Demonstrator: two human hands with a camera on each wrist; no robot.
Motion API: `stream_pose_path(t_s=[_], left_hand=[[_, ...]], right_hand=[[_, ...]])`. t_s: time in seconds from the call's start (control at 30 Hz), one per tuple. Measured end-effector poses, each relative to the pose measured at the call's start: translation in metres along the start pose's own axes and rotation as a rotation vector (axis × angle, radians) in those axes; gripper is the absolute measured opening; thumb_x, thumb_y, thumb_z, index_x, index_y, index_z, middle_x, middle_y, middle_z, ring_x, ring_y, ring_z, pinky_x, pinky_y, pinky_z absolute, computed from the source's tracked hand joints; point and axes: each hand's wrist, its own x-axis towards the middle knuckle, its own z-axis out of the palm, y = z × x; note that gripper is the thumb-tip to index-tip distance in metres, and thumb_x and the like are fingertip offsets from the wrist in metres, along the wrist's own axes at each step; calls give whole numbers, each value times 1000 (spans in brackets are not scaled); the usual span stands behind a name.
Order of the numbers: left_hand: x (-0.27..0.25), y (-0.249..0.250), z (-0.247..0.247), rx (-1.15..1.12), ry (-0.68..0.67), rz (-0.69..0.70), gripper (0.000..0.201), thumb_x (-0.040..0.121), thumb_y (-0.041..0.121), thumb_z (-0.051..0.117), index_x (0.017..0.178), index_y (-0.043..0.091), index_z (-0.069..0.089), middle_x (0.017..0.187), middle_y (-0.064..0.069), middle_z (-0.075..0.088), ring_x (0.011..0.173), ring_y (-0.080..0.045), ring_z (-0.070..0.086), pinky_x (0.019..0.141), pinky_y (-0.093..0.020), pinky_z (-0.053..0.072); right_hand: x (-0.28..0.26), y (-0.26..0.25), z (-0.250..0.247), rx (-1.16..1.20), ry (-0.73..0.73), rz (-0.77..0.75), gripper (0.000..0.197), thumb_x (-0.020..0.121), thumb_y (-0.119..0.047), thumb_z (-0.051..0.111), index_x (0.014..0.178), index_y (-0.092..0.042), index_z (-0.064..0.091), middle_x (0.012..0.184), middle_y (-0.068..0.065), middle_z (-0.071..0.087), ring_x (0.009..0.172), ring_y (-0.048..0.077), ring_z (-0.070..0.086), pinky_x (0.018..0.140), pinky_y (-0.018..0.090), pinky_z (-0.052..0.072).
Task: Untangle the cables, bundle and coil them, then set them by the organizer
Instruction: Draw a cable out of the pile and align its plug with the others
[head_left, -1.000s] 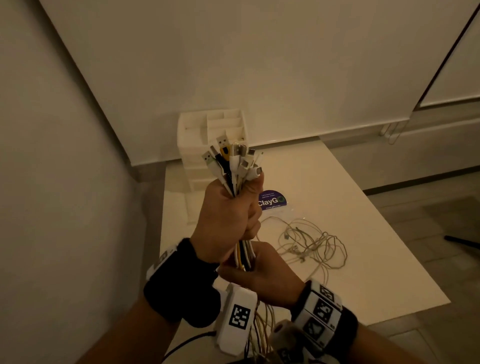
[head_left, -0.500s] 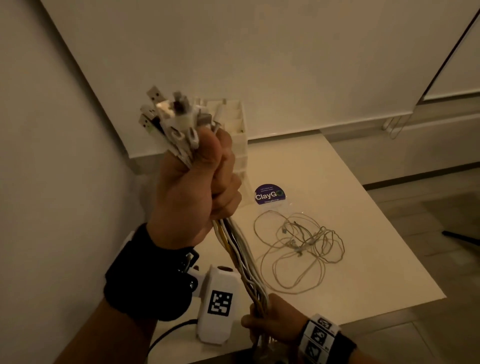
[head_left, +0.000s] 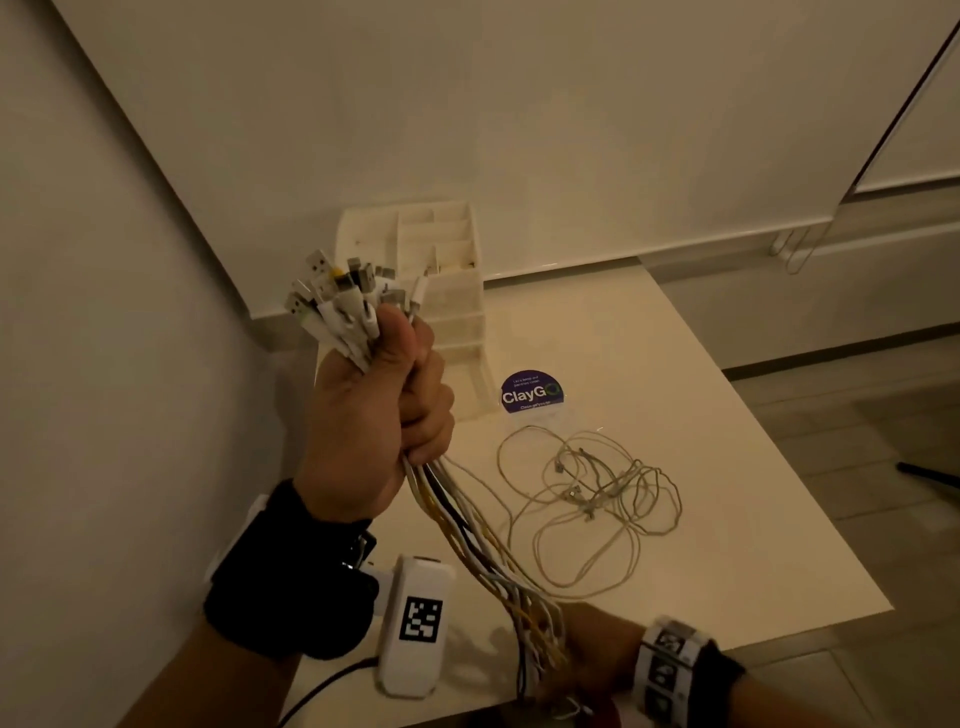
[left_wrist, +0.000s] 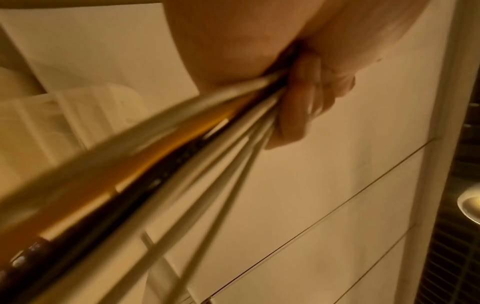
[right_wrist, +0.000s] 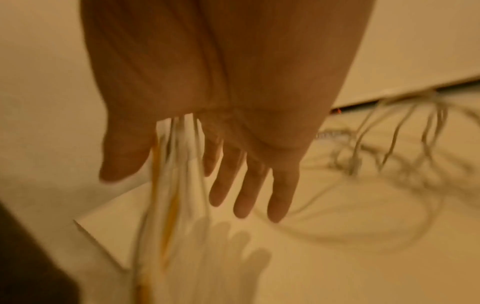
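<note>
The left hand (head_left: 371, 415) is closed in a fist around the bundle of cables (head_left: 483, 540), just under the plugs (head_left: 343, 301), which stand out above the thumb like a bunch. In the left wrist view the curled fingers (left_wrist: 303, 96) press the white, yellow and black cords together. From the fist the cords run down and to the right, to the right hand (head_left: 592, 654) at the near edge of the table (head_left: 727, 441). In the right wrist view its fingers (right_wrist: 246, 189) are straight and spread, and the cords pass between thumb and palm. The two hands are well apart. Right of the bundle, a loose thin white cable (head_left: 597, 504) lies tangled on the table. The white organizer (head_left: 447, 291) stands at the far left corner, behind the plugs, with a purple sticker (head_left: 530, 392) just beside it.
</note>
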Motion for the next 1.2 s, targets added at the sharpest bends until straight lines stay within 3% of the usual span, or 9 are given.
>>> stream_pose_path(t_s=[0.1, 0.2, 0.27, 0.47, 0.67, 0.8, 0.93, 1.03, 1.2], left_hand=[[-4, -11, -1, -26, 49, -30, 52, 76, 60, 67, 70, 15, 40, 45, 7, 28, 32, -3, 21, 35, -13, 21], [-7, -24, 0, -47, 102, -49, 52, 75, 60, 68, 70, 16, 42, 45, 8, 29, 32, -3, 21, 36, -12, 20], [-7, -31, 2, -43, 138, -52, 51, 75, 60, 68, 70, 16, 43, 45, 8, 30, 32, -3, 22, 36, -12, 21], [0, -43, 6, -14, 247, -32, 51, 75, 59, 70, 70, 16, 43, 45, 7, 28, 32, -3, 21, 37, -12, 20], [9, -52, 7, 3, 349, -38, 56, 71, 60, 73, 69, 15, 39, 45, 6, 28, 32, -4, 19, 37, -12, 18], [19, -59, 8, 21, 409, -36, 54, 71, 60, 73, 70, 15, 43, 45, 6, 26, 32, -4, 19, 37, -11, 21], [30, -63, 12, 35, 478, -44, 53, 78, 55, 69, 68, 15, 36, 46, 4, 24, 32, -5, 18, 37, -12, 18], [37, -66, 13, 39, 523, -64, 45, 86, 35, 58, 67, 15, 22, 45, 2, 21, 31, -7, 16, 38, -14, 14], [54, -76, 10, -152, 445, -146, 19, 80, 25, 51, 71, 15, 38, 50, 2, 25, 35, -7, 20, 37, -18, 16]], right_hand=[[-8, 16, -58, -203, -133, 77, 76, 79, -36, 75, 142, -33, 33, 135, -5, 52, 116, 17, 52, 98, 31, 43], [-2, 19, -116, -457, -75, 123, 50, 85, -26, 69, 131, -29, 49, 122, -6, 62, 95, 11, 55, 92, 28, 47], [17, 23, -150, -558, 70, 123, 32, 90, -20, 60, 121, -26, 60, 114, -4, 66, 97, 14, 60, 93, 29, 48], [91, 55, -217, -632, 360, 191, 29, 93, -10, 49, 114, -24, 64, 114, 5, 62, 103, 25, 62, 80, 28, 46], [130, 87, -237, -607, 363, 241, 29, 94, -19, 55, 122, -21, 59, 128, 6, 57, 115, 25, 56, 96, 34, 45], [137, 97, -232, -685, 303, 272, 30, 95, -29, 48, 119, -14, 59, 119, 9, 59, 104, 28, 61, 87, 33, 50], [123, 99, -243, -507, 358, 276, 18, 95, -26, 51, 100, -12, 62, 111, 12, 64, 99, 30, 62, 78, 31, 48], [93, 88, -257, -46, 505, 201, 16, 93, -18, 57, 80, -8, 59, 82, 13, 67, 77, 29, 68, 74, 39, 55], [11, 40, -251, 657, 753, -63, 17, 93, -6, 56, 89, 10, 59, 73, 21, 58, 61, 29, 58, 69, 47, 55]])
